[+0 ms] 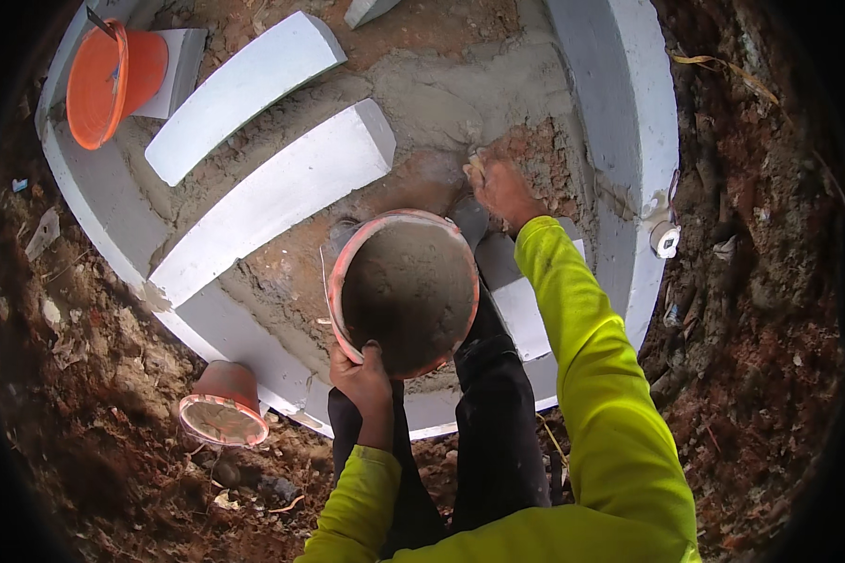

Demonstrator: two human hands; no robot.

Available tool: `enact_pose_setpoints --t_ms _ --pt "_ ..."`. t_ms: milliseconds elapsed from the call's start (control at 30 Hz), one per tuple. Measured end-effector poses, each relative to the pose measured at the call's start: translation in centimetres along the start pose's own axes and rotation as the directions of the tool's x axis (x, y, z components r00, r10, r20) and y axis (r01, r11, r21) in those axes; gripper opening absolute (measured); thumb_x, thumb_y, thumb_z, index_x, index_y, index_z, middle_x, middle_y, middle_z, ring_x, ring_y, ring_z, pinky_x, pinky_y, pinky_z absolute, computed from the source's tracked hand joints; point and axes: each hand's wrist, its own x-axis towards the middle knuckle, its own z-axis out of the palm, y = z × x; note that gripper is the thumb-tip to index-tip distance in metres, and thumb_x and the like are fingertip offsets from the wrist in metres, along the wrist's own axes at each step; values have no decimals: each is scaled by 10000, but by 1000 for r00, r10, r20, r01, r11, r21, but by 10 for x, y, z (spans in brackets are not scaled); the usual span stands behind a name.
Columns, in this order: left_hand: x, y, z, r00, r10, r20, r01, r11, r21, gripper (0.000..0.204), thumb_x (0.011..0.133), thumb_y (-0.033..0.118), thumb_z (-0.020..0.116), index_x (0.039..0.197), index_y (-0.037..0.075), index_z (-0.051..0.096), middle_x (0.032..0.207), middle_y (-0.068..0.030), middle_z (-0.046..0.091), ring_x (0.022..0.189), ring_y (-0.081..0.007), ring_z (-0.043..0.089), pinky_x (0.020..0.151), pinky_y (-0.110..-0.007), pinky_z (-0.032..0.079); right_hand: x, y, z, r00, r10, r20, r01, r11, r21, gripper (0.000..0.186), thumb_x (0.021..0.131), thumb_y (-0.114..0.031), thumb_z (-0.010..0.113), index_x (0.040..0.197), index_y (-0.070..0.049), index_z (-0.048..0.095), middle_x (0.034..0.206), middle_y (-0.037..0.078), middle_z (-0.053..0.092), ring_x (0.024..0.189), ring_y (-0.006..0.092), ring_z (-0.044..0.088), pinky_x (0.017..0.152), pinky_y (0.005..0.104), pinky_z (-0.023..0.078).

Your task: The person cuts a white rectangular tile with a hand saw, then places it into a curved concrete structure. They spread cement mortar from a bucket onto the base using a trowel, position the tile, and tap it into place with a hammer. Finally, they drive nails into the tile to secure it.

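My left hand (pixel 361 380) grips the near rim of a round orange bucket (pixel 336 281), its thumb over the edge. The bucket is tilted toward me and holds wet grey mortar (pixel 408 291). Beyond it to the right, my right hand (pixel 505 192) is closed round a tool with a yellowish handle end (pixel 476 167), low over the soil and mortar bed. The tool's working end blends into the grey mortar, so its kind cannot be made out. Spread mortar (pixel 441 94) covers much of the ground ahead of the right hand.
Two curved white blocks (pixel 244 94) (pixel 277 197) lie at the left inside a round concrete ring wall (pixel 643 113). An orange bucket (pixel 145 70) leans at the far left; a mortar-crusted one (pixel 223 403) lies outside the ring. Another white block (pixel 526 314) is beside my right leg.
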Motion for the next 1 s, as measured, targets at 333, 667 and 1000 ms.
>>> enact_pose_setpoints --t_ms 333,667,1000 --pt "2 38 19 996 86 21 -86 996 4 156 788 -48 651 787 29 516 763 8 551 689 -69 495 666 -241 438 -117 -2 -127 1000 -3 7 2 992 129 316 902 -220 610 1151 -29 570 961 239 633 840 455 637 743 489 540" --pt "-9 126 38 866 395 308 -444 890 106 151 778 -16 643 741 41 509 667 54 453 627 -50 410 564 -242 382 -191 -94 -140 787 -355 504 511 834 -210 361 820 -96 588 1133 75 539 978 202 581 836 313 686 652 399 582" --pt "-54 215 61 615 684 393 -773 621 130 135 678 -10 629 692 10 496 610 -115 462 521 -193 449 528 -313 412 -168 -96 -179 928 -199 315 286 923 -259 445 819 -86 598 1201 110 483 1013 301 633 832 367 695 727 419 573"
